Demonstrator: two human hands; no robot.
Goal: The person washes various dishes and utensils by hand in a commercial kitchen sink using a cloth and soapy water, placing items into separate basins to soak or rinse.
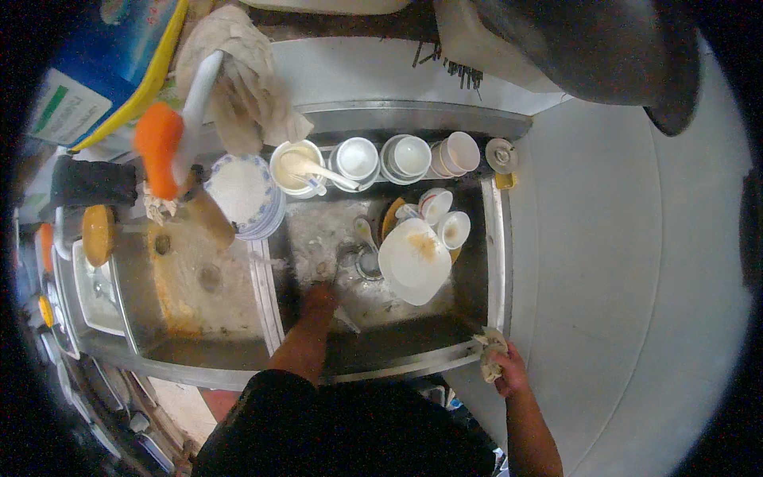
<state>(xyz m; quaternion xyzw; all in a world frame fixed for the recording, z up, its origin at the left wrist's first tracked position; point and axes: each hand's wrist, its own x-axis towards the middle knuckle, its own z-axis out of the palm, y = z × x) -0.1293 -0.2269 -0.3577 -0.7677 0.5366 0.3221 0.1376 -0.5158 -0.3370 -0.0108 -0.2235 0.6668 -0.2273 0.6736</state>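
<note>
My left hand (320, 298) reaches down into the right basin of a steel double sink (381, 372), its fingers dark and blurred. A slim pale utensil (347, 320) lies close beside it; whether I touch it cannot be made out. My right hand (511, 369) grips a crumpled, dirty beige cloth (493, 355) at the basin's front right corner. Right of the drain (369, 263) a white squarish plate (411, 271) with a brown stain rests against two small white bowls (436, 204). A spoon (365, 231) leans near the drain.
Along the back ledge stand a stack of blue-patterned plates (241, 194), a bowl holding a ladle (307, 164), and several stacked white bowls (411, 155). A white faucet (199, 89) with an orange part (159, 149) hangs over the left basin (205, 310). A wall (587, 238) borders the right side.
</note>
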